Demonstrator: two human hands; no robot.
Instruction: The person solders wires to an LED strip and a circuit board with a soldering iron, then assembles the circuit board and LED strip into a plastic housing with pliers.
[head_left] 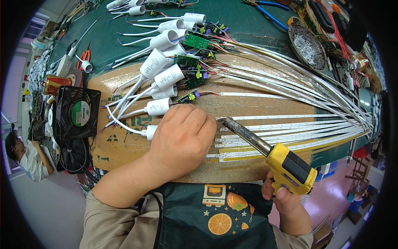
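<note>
My right hand (282, 195) grips the handle of a yellow and black soldering gun (292, 168). Its dark, crusted tip reaches left to the end of a white LED strip (265, 117), close beside my left hand. Fingers curled in, my left hand (182, 141) is closed above the cardboard; what it pinches is hidden beneath it. A white tube end cap (149, 133) with a white cable shows at its wrist side. Just beyond the knuckles lies another end cap (158, 106) with a small circuit board (189, 98), wired to a strip.
More end caps (168, 76) and green boards (196, 42) are heaped farther back. Several bare LED strips (286, 133) fan out rightward over the cardboard (103, 149). A black fan (76, 112) stands left; a dish of solder scraps (307, 47) and blue-handled pliers (271, 16) lie back right.
</note>
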